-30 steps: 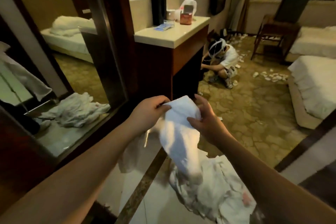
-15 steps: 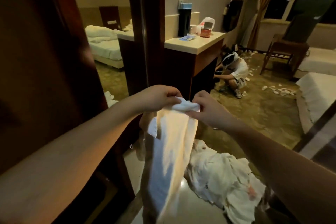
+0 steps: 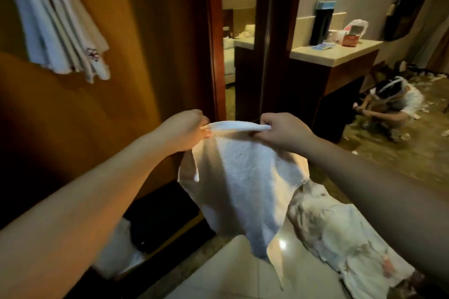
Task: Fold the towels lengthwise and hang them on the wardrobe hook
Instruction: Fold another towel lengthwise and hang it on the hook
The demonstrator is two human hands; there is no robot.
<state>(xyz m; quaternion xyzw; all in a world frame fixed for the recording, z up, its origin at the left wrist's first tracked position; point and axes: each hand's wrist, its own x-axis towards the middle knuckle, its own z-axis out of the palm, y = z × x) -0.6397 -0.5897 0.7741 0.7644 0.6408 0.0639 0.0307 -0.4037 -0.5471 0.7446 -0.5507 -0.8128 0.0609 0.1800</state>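
Left hand [image 3: 184, 130] and right hand [image 3: 279, 132] pinch towel [image 3: 245, 177] (top edge).

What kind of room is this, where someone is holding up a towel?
Most likely a hotel room. A bed shows in the tall mirror, a counter holds small supplies, folded towels hang on the wooden wardrobe, and a heap of used towels lies on the floor.

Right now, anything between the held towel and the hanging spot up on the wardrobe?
Nothing visible. Both hands, left hand and right hand, pinch the towel by its top edge. Open air lies up-left to the hung towels on the wardrobe panel. The hook itself is out of view.
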